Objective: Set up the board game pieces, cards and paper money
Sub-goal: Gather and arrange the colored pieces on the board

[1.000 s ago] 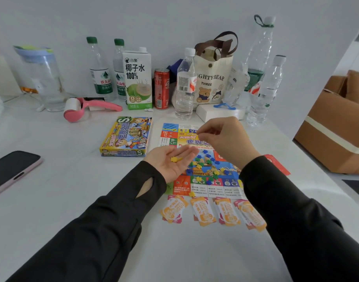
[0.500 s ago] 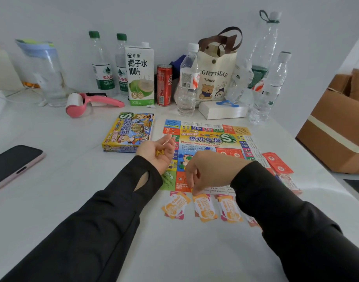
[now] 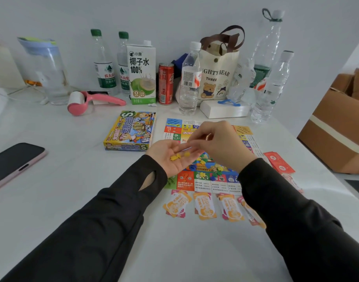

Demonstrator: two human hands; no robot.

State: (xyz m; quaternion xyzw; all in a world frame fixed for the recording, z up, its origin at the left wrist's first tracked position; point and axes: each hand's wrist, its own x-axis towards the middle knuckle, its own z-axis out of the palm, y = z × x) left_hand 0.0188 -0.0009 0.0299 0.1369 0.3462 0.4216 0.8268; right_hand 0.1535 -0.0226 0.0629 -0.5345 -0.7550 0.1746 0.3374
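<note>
Left hand (image 3: 168, 159) is lying palm up and open, cradling yellow pieces (image 3: 178, 156) over the board (image 3: 194, 181), which is sitting mid-desk (image 3: 62, 190) toward the right edge. Right hand (image 3: 221, 145) is hovering just above that palm, fingertips pinching together. Whether it's holding a piece, can't tell. Loose pieces (image 3: 203, 162) are lying on the board, and card stacks (image 3: 205, 207) are lining its near side.
</note>
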